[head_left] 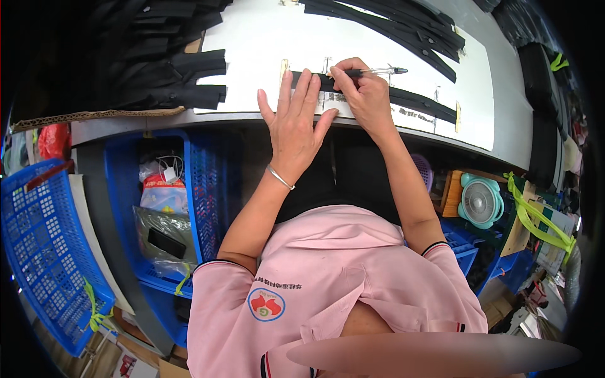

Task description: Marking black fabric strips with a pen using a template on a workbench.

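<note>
A long black fabric strip [416, 102] lies across the white board [246, 38] near the table's front edge. My left hand [296, 110] rests flat over the strip's left part, fingers stretched out and apart. Just to its right, my right hand [367, 94] grips a pen [378, 71] with a clear barrel and black grip. The pen's tip points left, at or just above the strip; my fingers hide the exact contact. Marks drawn on the board show around the strip, and tan tape pieces [458, 116] sit by its ends.
More black strips [403, 28] lie at the far right of the board, and black strip bundles [183, 72] rest on cardboard [94, 118] at left. Below the table stand blue baskets [50, 233] with bags and a phone [166, 242]. A small green fan [482, 200] is at right.
</note>
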Action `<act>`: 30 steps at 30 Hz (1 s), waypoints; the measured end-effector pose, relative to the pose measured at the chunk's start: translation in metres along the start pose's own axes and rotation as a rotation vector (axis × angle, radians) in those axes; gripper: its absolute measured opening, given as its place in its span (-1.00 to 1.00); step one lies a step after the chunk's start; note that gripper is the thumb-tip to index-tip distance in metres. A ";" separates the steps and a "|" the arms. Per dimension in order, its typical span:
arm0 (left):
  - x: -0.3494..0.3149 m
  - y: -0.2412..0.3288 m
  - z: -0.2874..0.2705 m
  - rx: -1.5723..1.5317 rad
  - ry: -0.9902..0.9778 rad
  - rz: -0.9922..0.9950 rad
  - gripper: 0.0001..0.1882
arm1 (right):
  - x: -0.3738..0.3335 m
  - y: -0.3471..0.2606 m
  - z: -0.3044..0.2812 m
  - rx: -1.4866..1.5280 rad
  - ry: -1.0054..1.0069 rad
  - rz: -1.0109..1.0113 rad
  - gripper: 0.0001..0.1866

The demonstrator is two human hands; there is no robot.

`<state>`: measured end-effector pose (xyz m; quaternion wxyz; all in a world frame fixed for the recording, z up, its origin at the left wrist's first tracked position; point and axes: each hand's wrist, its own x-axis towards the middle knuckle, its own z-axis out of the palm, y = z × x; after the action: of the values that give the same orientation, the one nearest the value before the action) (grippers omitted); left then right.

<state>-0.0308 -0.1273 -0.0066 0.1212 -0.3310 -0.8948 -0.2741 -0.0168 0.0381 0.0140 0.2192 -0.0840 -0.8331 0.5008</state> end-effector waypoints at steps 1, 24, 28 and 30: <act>0.000 0.000 0.000 -0.004 0.000 0.002 -0.33 | 0.000 0.001 0.000 -0.017 0.002 -0.018 -0.74; 0.003 0.003 0.002 -0.009 0.001 0.009 -0.33 | -0.005 0.005 -0.012 -0.075 -0.138 0.018 -0.74; 0.002 0.003 0.000 -0.014 -0.021 0.000 -0.32 | -0.008 0.002 -0.021 -0.006 -0.169 0.017 -0.80; 0.001 0.001 0.001 -0.007 -0.026 -0.014 -0.33 | -0.012 -0.005 -0.036 0.149 0.038 0.096 -0.80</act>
<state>-0.0305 -0.1257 -0.0069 0.1064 -0.3288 -0.8976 -0.2736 0.0099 0.0598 0.0297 0.2165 -0.1168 -0.7843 0.5696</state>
